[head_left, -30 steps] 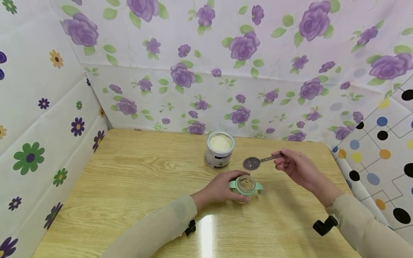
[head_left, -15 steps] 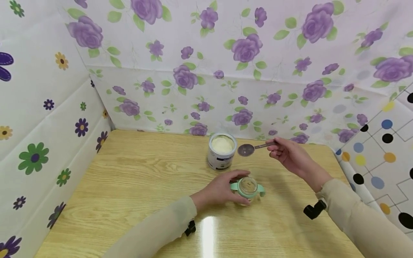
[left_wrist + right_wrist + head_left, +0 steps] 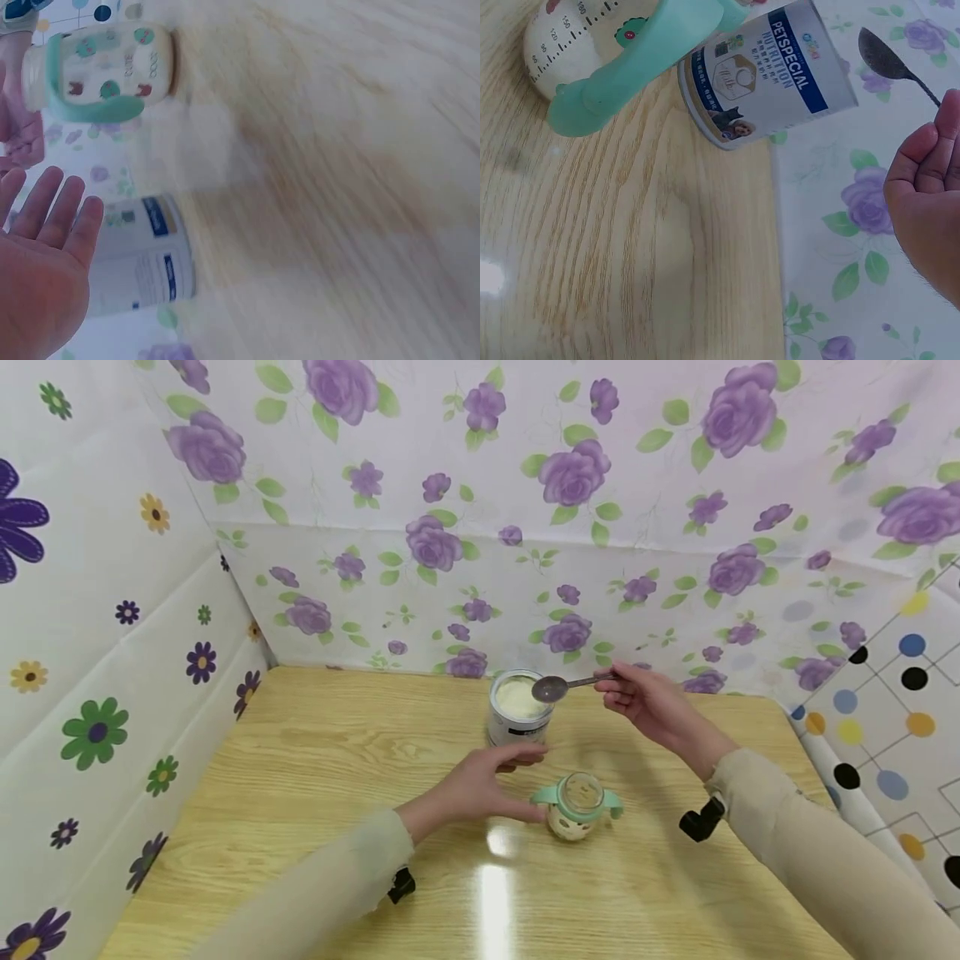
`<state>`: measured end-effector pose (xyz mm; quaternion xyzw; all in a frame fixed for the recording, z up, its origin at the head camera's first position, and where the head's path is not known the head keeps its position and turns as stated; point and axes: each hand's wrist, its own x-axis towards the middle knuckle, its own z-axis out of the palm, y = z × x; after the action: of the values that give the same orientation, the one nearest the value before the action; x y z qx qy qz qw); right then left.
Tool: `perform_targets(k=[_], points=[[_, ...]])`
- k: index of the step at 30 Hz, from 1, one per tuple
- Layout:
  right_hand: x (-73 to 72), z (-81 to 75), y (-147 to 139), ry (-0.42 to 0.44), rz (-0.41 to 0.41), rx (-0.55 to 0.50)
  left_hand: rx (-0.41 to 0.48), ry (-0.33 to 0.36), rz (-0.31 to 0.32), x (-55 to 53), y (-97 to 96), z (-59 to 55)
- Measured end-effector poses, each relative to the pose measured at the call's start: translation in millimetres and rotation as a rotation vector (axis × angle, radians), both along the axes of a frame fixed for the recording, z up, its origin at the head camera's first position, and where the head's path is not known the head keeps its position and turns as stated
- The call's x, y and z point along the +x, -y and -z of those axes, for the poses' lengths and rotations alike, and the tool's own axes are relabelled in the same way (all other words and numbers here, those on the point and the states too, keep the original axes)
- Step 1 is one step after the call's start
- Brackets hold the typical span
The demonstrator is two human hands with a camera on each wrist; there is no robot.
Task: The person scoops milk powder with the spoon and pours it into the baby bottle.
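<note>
My right hand point(image 3: 658, 708) pinches the handle of a dark measuring spoon point(image 3: 550, 689) whose bowl overlaps the milk powder tin point(image 3: 516, 728) in the head view. Pale powder fills that tin, which is white with a blue label point(image 3: 795, 64). A clear baby bottle point(image 3: 573, 825) with a green collar and two green handles stands upright in front of it, lidless. Beside the bottle, on its left, my left hand point(image 3: 480, 787) holds its fingers and thumb spread, gripping nothing. Straight fingers point(image 3: 56, 214) of that hand show in the left wrist view.
Everything stands on a light wooden table point(image 3: 322, 760). Behind it hangs a purple-flowered sheet point(image 3: 360, 568), with patterned sheets on the left point(image 3: 157, 710) and right point(image 3: 892, 727). A small black device point(image 3: 702, 820) sits at the right cuff.
My right hand has carried the spoon left and away from me, from above the bottle to the tin. My left hand has let go of the bottle and drawn back left.
</note>
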<state>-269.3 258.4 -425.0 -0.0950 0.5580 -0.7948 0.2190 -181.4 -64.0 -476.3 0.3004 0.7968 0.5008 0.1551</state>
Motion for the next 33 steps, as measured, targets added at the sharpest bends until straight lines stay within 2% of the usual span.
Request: perform_targets(k=[5, 8, 14, 19, 23, 27, 30, 33], points=[[-9.6, 4.1, 8, -0.002, -0.009, 0.017, -0.002, -0.032, -0.036, -1.2, 20.7, -8.5], [-14.2, 7.7, 11, -0.002, -0.005, 0.028, 0.02, -0.073, -0.093, -6.6, 31.6, -11.8], [-19.7, 12.9, 17, -0.008, 0.008, 0.052, 0.075, -0.137, -0.25, -26.7, 39.9, -11.7], [-22.2, 15.7, 23, -0.032, 0.01, 0.096, 0.066, -0.118, -0.324, -46.5, 34.4, -3.1], [-22.9, 16.9, 28, -0.047, 0.015, 0.114, 0.056, -0.093, -0.335, -62.2, 27.3, 6.7], [-22.4, 17.0, 31, -0.073, 0.02, 0.141, 0.074, -0.056, -0.318, -75.4, 21.7, 16.8], [-20.5, 15.8, 35, -0.112, 0.047, 0.212, 0.087, -0.025, -0.302, -82.0, 18.1, 23.8], [-17.9, 12.9, 40, -0.195, 0.078, 0.331, 0.109, -0.005, -0.287, -86.2, 14.3, 28.9]])
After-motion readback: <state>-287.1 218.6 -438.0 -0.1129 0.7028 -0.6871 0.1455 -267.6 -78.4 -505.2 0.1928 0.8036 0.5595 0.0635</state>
